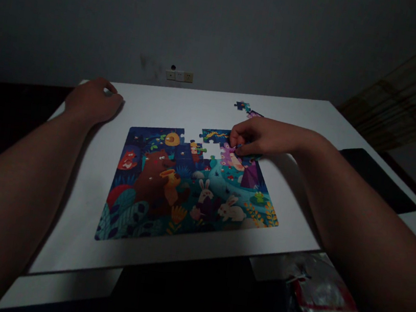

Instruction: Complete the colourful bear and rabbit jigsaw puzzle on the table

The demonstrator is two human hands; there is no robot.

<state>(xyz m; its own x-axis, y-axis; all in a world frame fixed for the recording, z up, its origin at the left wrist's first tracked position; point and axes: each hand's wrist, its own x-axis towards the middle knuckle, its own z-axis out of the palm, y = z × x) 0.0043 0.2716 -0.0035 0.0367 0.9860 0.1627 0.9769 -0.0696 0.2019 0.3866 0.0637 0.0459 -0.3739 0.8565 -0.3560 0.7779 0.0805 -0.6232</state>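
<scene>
A mostly assembled jigsaw puzzle point(205, 176) with a brown bear and white rabbits lies flat on the white table point(75, 246). A white gap shows in its upper middle, and another notch is in its top edge. My right hand point(260, 137) is at the puzzle's upper right, thumb and fingers pinched on a dark puzzle piece point(239, 147) that they mostly cover. Whether that piece is seated, I cannot tell. My left hand point(94, 101) rests on the table's far left with its fingers curled in, apart from the puzzle.
Loose puzzle pieces point(242, 106) lie beyond my right hand. A dark flat object point(378, 180) is on the table at right, beside my forearm. Below the front edge is a clear plastic bag point(326, 307) with red in it. Wall sockets point(179, 76) are behind.
</scene>
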